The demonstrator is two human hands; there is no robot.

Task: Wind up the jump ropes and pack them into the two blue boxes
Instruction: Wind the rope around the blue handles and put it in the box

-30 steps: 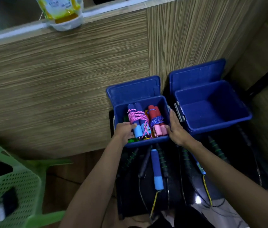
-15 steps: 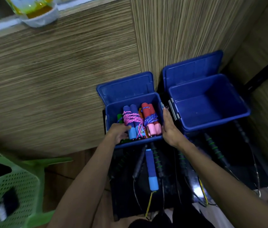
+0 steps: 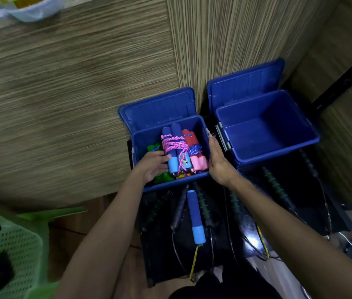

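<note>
The wound jump ropes (image 3: pixel 176 149) are packed in the left blue box (image 3: pixel 170 182); the right blue box (image 3: pixel 265 134) holds nothing. The left hand (image 3: pixel 154 167) is laid open against a bundle, the right hand (image 3: pixel 218 162) flat on the box wall. A bundle may be unwound if nudged; loose ropes (image 3: pixel 194 214) remain on the desk.

Dim indoor light, slight motion blur, wide-angle bending at edges, glare on the dark surface (image 3: pixel 250 236).

We see a big wall (image 3: pixel 73 87) of striped brown wood in front of us. Up on its ledge sits a white bowl (image 3: pixel 34 11). Down at the left stands a green plastic chair (image 3: pixel 13 251) with little holes. The floor (image 3: pixel 97 216) is dark brown wood.
</note>
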